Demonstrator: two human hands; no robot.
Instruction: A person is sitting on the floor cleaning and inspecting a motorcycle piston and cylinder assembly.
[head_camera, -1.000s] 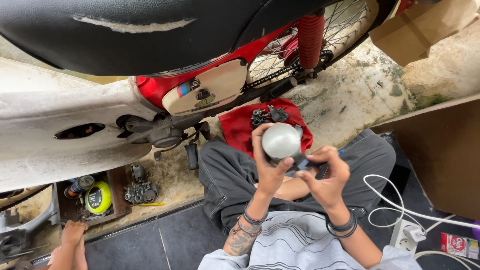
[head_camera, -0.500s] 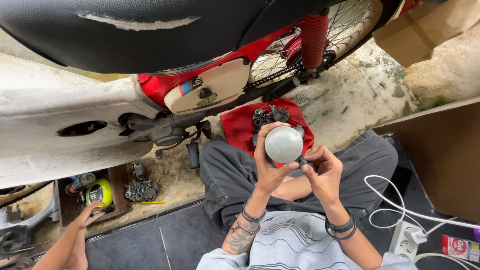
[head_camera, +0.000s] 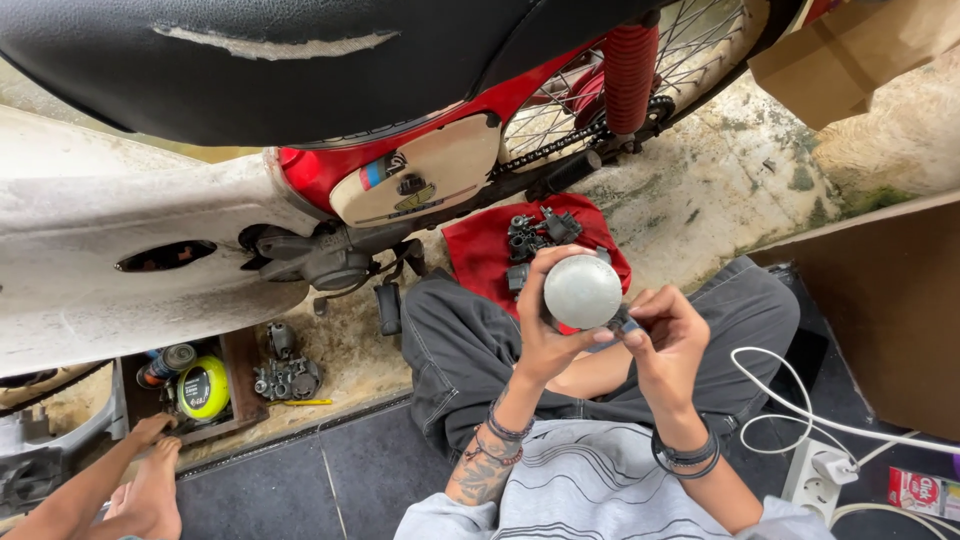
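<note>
Grey, round-topped metal part (head_camera: 583, 291) sits at frame centre, its domed face toward the camera, wrapped from the left by the left hand (head_camera: 548, 335). The right hand (head_camera: 668, 335) just right of it pinches a small dark piece (head_camera: 622, 324) at its lower edge, both grips closed tight.

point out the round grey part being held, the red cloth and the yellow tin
round grey part (head_camera: 583, 291), head view, middle of its domed face
red cloth (head_camera: 478, 250), head view, bare left portion beside the dark metal pieces
yellow tin (head_camera: 203, 387), head view, centre of its lid, in the wooden tray
</note>
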